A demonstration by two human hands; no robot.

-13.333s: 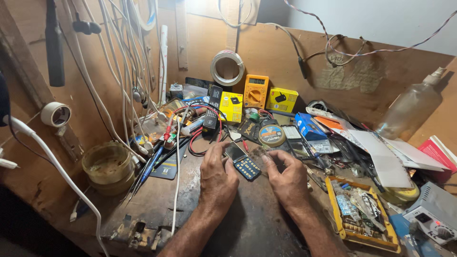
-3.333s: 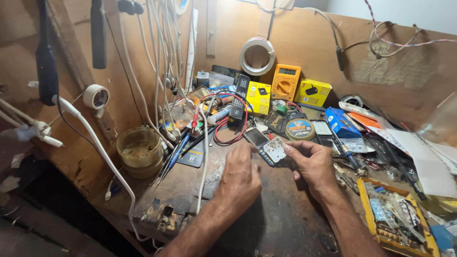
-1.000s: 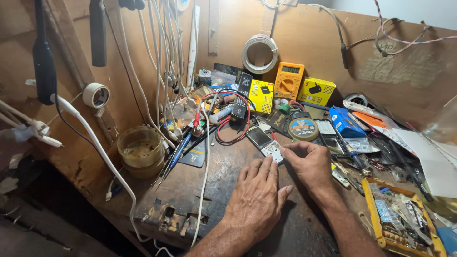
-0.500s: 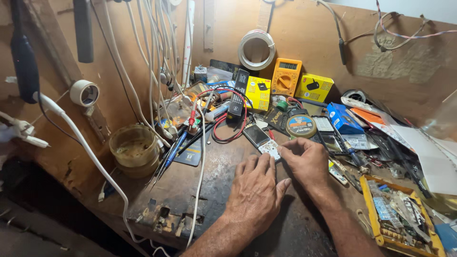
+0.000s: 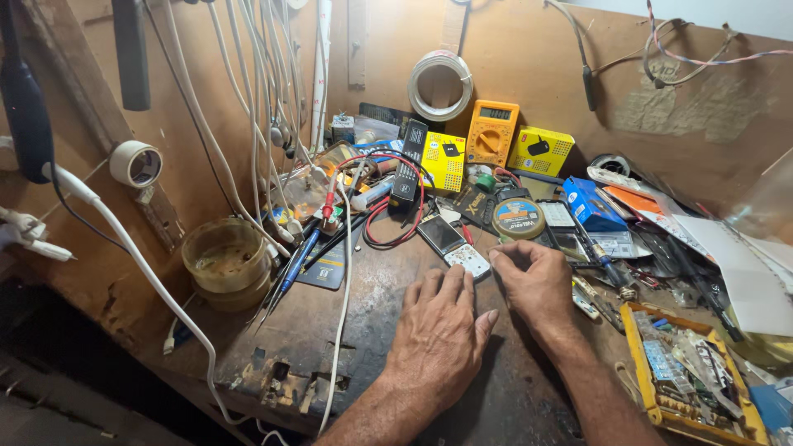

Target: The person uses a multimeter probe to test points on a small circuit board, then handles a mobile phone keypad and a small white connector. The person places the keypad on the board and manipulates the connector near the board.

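Note:
A small keypad mobile phone (image 5: 454, 246) lies face up on the dark worn bench top (image 5: 372, 289), just ahead of both hands. My left hand (image 5: 442, 334) rests flat on the bench, palm down, fingers spread, its fingertips just short of the phone's keypad end. My right hand (image 5: 533, 281) sits right of the phone with the fingers curled in and thumb and forefinger pinched near the phone's lower right corner. Whether something tiny is pinched there is too small to tell.
An orange multimeter (image 5: 491, 132), yellow boxes (image 5: 541, 151), a round tin (image 5: 517, 219), red test leads (image 5: 396, 223) and screwdrivers (image 5: 297, 264) crowd the back. A murky tub (image 5: 225, 263) stands left, a yellow parts tray (image 5: 690, 376) right. White cables (image 5: 248, 99) hang from the wall.
Earlier both hands held the phone up. It now lies on the bench, the left hand flat beside it; in the last second the hands have hardly moved.

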